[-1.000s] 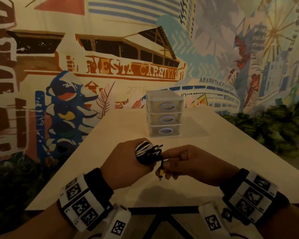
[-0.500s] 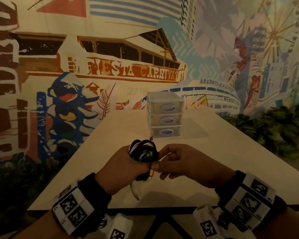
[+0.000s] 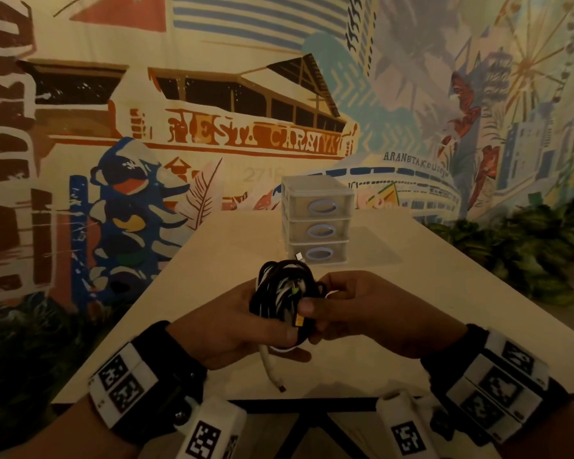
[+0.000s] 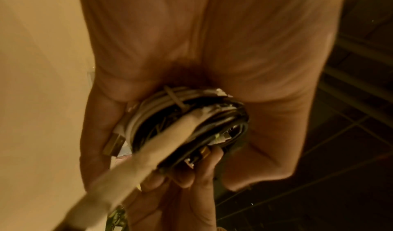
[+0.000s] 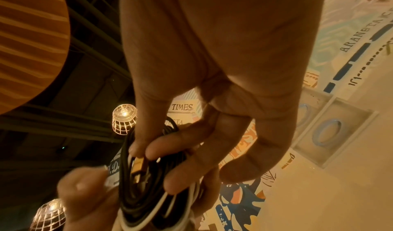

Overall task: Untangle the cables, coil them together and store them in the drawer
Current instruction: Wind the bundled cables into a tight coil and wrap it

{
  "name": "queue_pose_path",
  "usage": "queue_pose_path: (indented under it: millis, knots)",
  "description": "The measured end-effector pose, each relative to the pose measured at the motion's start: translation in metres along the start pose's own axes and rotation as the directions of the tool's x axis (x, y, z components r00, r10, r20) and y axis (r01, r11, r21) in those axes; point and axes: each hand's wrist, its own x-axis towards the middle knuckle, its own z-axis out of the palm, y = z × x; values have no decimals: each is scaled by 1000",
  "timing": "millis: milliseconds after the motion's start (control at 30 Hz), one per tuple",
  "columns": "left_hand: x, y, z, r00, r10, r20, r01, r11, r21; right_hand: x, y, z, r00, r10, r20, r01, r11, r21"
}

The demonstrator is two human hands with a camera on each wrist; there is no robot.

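Observation:
A coil of black and white cables (image 3: 280, 298) is held above the near part of the table (image 3: 411, 326). My left hand (image 3: 232, 329) grips the coil (image 4: 187, 125) from the left, fingers curled round it. My right hand (image 3: 345, 309) pinches a yellow-tipped plug (image 3: 299, 321) against the coil (image 5: 149, 180) from the right. A white cable end (image 3: 274, 372) hangs loose below the left hand. A small clear drawer unit (image 3: 317, 223) with three shut drawers stands further back on the table.
The table's near edge (image 3: 232, 397) runs just under my wrists, with a dark frame below. A painted mural wall (image 3: 212, 127) stands behind the table. Leafy plants (image 3: 527, 253) fill the right side. Cage lamps (image 5: 124, 118) hang overhead.
The coil has turned upright between my hands and looks fuller. My right hand has brought the yellow-tipped plug up against the coil. A white cable end now hangs below my left hand.

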Motion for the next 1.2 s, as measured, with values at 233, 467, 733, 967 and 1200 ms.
queue_pose_path:
  millis: [233,467,733,967,1200]
  knots:
    - [15,3,25,933,-73,-352,81,997,8,-3,3,11,961,-152,-231,87,959,-269]
    - [18,3,19,908,-39,-417,-8,994,-111,-7,0,2,922,-293,-252,264,954,-145]
    - [21,-1,23,859,31,-511,-113,985,-132,-5,-10,7,873,-362,-327,274,918,-286]
    - [24,4,8,753,167,-637,-277,958,-76,-9,-2,30,995,-17,-98,-15,948,-317]
    - [19,1,6,716,226,-660,-332,942,-38,-3,3,35,999,-43,-15,40,986,-160]
